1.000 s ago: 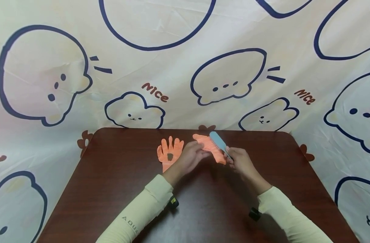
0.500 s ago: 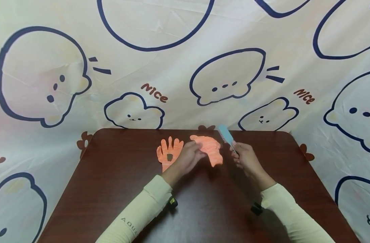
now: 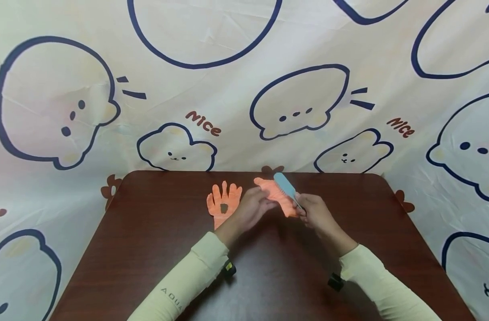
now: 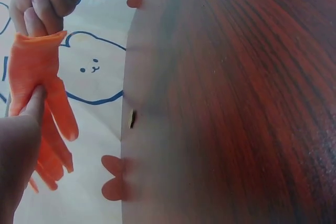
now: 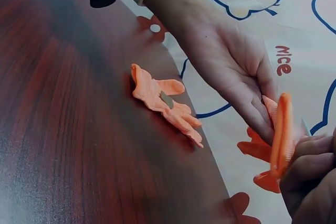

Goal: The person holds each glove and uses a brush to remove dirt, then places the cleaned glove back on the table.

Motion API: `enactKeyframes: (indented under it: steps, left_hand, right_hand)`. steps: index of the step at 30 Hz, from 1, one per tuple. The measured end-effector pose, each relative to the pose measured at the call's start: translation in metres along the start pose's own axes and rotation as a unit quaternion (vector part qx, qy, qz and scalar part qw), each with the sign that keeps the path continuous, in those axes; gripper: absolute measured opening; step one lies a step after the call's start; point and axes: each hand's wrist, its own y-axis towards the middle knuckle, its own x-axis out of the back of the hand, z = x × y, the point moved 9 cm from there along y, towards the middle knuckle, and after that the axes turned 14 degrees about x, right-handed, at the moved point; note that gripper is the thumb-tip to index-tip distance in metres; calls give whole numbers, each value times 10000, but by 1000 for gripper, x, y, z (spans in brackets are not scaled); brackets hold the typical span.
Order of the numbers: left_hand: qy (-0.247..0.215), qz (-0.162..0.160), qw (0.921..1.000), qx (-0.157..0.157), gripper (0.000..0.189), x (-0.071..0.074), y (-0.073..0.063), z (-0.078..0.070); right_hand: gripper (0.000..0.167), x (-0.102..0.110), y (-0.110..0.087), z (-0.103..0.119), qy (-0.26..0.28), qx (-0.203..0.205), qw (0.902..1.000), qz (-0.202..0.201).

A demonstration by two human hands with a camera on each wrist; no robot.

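In the head view my left hand (image 3: 250, 210) holds an orange knit glove (image 3: 273, 191) up over the far part of the table. My right hand (image 3: 317, 214) grips the handle of a light blue brush (image 3: 284, 183), its bristle side laid against that glove. The left wrist view has the held glove (image 4: 37, 61) hanging fingers down, with a left finger pressed to it and the right hand (image 4: 44, 3) at its cuff. A second orange glove (image 5: 149, 90) lies flat on the table, a brown patch (image 5: 166, 100) on its palm.
The dark wood table (image 3: 252, 276) ends just beyond the gloves. Behind it hangs a pale cloth (image 3: 236, 98) with cartoon outlines. Small black devices, one (image 3: 335, 281) by the right cuff and another (image 3: 230, 268) by the left, sit at the wrists.
The brush swung off the glove to the right half a second ago and is now back across it. The held glove has tilted with it; the left hand stays nearly in place.
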Motion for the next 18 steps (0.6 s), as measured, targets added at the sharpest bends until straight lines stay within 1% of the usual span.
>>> enactKeyframes:
  steps: [3,6,9,11,12,15,16,18]
  left_hand:
    - [-48,-72,9999,51,47,2,-1,1]
    - [-82,-63,9999,94,49,2,-1,3]
    - [-124,-70,9999,76,49,4,-1,4]
    - [-132,-89,9999,34,46,4,-1,5]
    - [-136,-117,9998,4,39,5,-1,6]
    - [-109,-270,9995,-128,9,7,-2,4]
    - [-108,-341,9992,-150,11,8,-2,4]
    - [-54,-441,9988,-207,23,9,-4,1]
  right_hand:
    - [43,3,1,-1,15,-63,9999,-103]
    - [43,5,3,-2,22,-108,9998,-176]
    - [43,8,4,-4,-40,-170,9995,-260]
    - [42,11,4,-5,-112,-204,9993,-308]
    - [42,12,5,-6,-121,-231,9990,-361]
    - [41,20,6,-8,-132,-268,9982,-515]
    - [41,23,6,-8,-116,-261,9981,-554]
    - [40,25,6,-6,-59,-193,9980,-599]
